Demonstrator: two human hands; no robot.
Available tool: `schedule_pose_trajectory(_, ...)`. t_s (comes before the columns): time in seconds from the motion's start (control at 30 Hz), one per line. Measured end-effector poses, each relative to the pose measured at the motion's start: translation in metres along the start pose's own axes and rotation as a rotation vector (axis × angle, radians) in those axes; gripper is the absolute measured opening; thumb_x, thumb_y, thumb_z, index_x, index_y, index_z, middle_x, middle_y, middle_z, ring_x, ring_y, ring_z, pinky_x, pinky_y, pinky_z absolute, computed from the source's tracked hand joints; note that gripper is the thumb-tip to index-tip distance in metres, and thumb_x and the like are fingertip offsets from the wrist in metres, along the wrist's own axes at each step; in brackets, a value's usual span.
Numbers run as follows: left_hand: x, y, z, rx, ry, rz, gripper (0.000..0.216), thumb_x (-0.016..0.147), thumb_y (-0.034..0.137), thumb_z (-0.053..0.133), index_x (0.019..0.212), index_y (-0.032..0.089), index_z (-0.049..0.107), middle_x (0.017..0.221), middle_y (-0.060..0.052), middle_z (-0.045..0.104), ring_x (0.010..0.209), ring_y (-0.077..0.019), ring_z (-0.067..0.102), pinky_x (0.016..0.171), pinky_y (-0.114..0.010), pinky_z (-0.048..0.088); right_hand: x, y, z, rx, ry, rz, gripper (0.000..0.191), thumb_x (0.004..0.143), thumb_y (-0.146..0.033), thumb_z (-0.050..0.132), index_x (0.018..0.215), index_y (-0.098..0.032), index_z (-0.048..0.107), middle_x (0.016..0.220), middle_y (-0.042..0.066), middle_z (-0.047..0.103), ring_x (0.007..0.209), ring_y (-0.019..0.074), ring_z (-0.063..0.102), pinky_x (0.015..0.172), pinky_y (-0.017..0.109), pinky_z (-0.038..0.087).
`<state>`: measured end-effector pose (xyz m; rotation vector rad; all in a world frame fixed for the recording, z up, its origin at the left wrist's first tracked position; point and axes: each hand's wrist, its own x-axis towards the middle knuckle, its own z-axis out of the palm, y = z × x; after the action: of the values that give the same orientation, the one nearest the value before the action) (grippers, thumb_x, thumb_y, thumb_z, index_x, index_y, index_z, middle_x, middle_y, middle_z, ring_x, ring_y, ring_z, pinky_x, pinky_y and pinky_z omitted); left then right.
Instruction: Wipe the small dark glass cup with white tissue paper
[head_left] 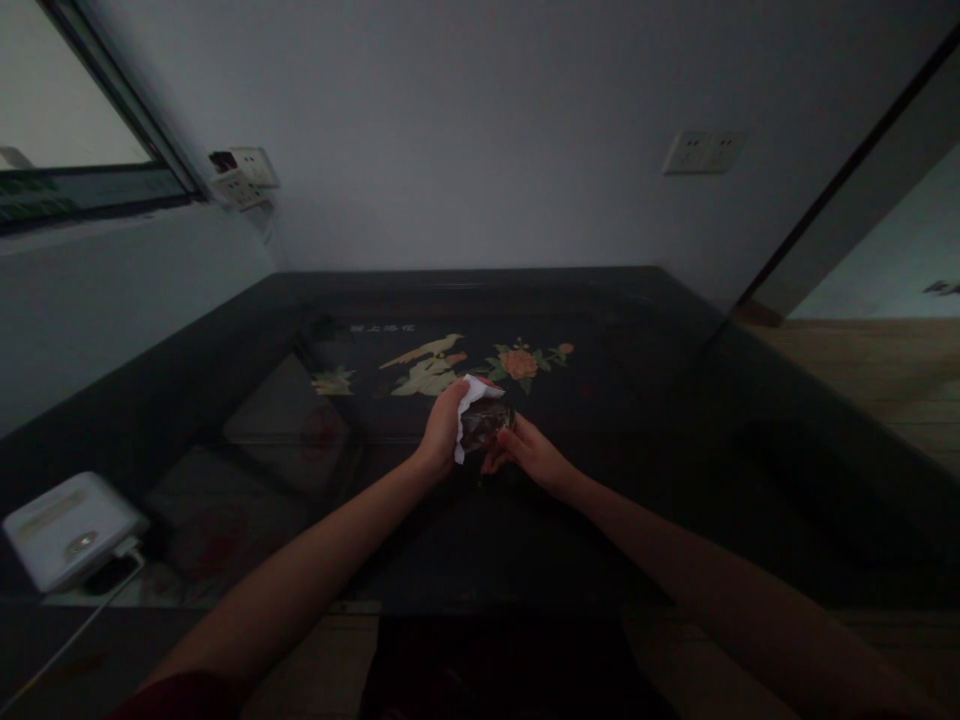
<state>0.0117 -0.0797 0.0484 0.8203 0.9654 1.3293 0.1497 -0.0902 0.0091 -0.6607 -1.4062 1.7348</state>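
Observation:
Over the middle of the dark table, my left hand (442, 422) is closed round a crumpled white tissue or cloth (462, 412) and the left side of a dark, shiny object (484, 424). The object looks glassy or see-through; its exact kind is too dim to make out. The white sheet lies along its left and upper edges, between it and my left palm. On the other side, my right hand (531, 452) pinches the object's right edge with bent fingers. Some of those fingertips are lost in the shadow below it.
A glossy black table (465, 560) bears a bird picture (427, 365) and a flower picture (519, 362). A white box-shaped device (75, 530) with a white cable (97, 610) stands at the left front. Wall sockets (705, 152) are behind; a window (82, 100) is at upper left.

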Motion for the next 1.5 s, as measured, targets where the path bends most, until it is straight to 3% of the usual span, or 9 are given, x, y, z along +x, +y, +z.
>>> schedule_pose_trajectory(0.3, -0.001, 0.002, 0.003, 0.010, -0.075, -0.006, 0.027, 0.075, 0.033, 0.049, 0.083, 0.013, 0.065, 0.086, -0.008, 0.070, 0.069, -0.0173, 0.063, 0.065, -0.025, 0.049, -0.002, -0.001, 0.000, -0.004, 0.034, -0.006, 0.053, 0.070, -0.060, 0.066, 0.097, -0.019, 0.046, 0.074, 0.000, 0.063, 0.057, 0.0125, 0.065, 0.053, 0.024, 0.051)
schedule_pose_trajectory(0.5, -0.006, 0.003, 0.005, -0.142, -0.123, -0.156, 0.025, 0.079, 0.030, 0.049, 0.094, 0.015, 0.063, 0.088, -0.007, 0.070, 0.065, -0.0170, 0.064, 0.056, -0.025, 0.050, -0.001, -0.004, -0.002, 0.047, 0.180, -0.104, 0.070, 0.063, -0.048, 0.078, 0.113, -0.025, 0.034, 0.078, -0.003, 0.064, 0.057, 0.0127, 0.065, 0.054, 0.025, 0.054)
schedule_pose_trajectory(0.63, -0.006, -0.005, 0.003, -0.224, -0.101, -0.266, 0.025, 0.081, 0.030, 0.051, 0.099, 0.016, 0.061, 0.075, -0.005, 0.068, 0.055, -0.0172, 0.062, 0.048, -0.026, 0.048, -0.002, -0.011, -0.001, 0.037, 0.256, -0.144, 0.065, 0.064, -0.044, 0.078, 0.109, -0.026, 0.036, 0.081, -0.003, 0.064, 0.059, 0.0130, 0.065, 0.054, 0.026, 0.055)
schedule_pose_trajectory(0.73, -0.004, -0.013, 0.003, -0.302, -0.092, -0.318, 0.021, 0.082, 0.029, 0.050, 0.091, 0.014, 0.062, 0.067, -0.005, 0.065, 0.051, -0.0158, 0.059, 0.050, -0.027, 0.049, -0.003, -0.015, -0.001, -0.042, 0.290, -0.152, 0.055, 0.071, -0.045, 0.073, 0.109, -0.026, 0.038, 0.070, -0.005, 0.061, 0.051, 0.0133, 0.062, 0.050, 0.026, 0.053)
schedule_pose_trajectory(0.87, -0.002, -0.020, 0.005, -0.348, -0.124, -0.373, 0.024, 0.084, 0.027, 0.045, 0.074, 0.013, 0.062, 0.062, -0.005, 0.063, 0.053, -0.0149, 0.058, 0.060, -0.029, 0.051, -0.002, -0.015, -0.004, -0.109, 0.345, -0.143, 0.046, 0.077, -0.050, 0.064, 0.108, -0.023, 0.045, 0.069, -0.002, 0.060, 0.055, 0.0154, 0.062, 0.053, 0.030, 0.053)
schedule_pose_trajectory(0.97, 0.000, -0.020, 0.005, -0.342, -0.104, -0.346, 0.021, 0.083, 0.026, 0.047, 0.072, 0.014, 0.061, 0.065, -0.004, 0.064, 0.056, -0.0149, 0.059, 0.063, -0.029, 0.051, 0.000, -0.012, -0.004, -0.123, 0.326, -0.126, 0.051, 0.076, -0.050, 0.064, 0.114, -0.023, 0.045, 0.081, 0.002, 0.060, 0.065, 0.0155, 0.061, 0.059, 0.031, 0.053)
schedule_pose_trajectory(1.13, 0.003, -0.020, 0.003, -0.335, -0.020, -0.312, 0.024, 0.085, 0.026, 0.042, 0.081, 0.014, 0.063, 0.069, -0.005, 0.066, 0.058, -0.0155, 0.061, 0.064, -0.029, 0.051, 0.000, -0.010, -0.001, -0.212, 0.320, -0.096, 0.081, 0.059, -0.039, 0.080, 0.127, -0.024, 0.038, 0.112, 0.008, 0.055, 0.089, 0.0186, 0.060, 0.072, 0.031, 0.052)
schedule_pose_trajectory(1.37, -0.002, -0.015, 0.007, -0.363, 0.080, -0.239, 0.023, 0.086, 0.016, 0.041, 0.097, 0.014, 0.061, 0.080, -0.004, 0.069, 0.068, -0.0144, 0.065, 0.070, -0.027, 0.053, 0.000, -0.009, -0.002, -0.279, 0.350, -0.077, 0.090, 0.054, -0.033, 0.083, 0.130, -0.022, 0.036, 0.125, 0.012, 0.052, 0.104, 0.0250, 0.057, 0.085, 0.040, 0.050)
schedule_pose_trajectory(1.5, -0.009, -0.009, 0.012, -0.309, 0.100, -0.209, 0.026, 0.085, 0.017, 0.042, 0.103, 0.014, 0.061, 0.087, -0.005, 0.069, 0.074, -0.0160, 0.066, 0.073, -0.028, 0.054, 0.001, -0.004, -0.004, -0.259, 0.375, -0.089, 0.089, 0.053, -0.033, 0.085, 0.128, -0.022, 0.038, 0.121, 0.011, 0.055, 0.113, 0.0272, 0.054, 0.095, 0.044, 0.046)
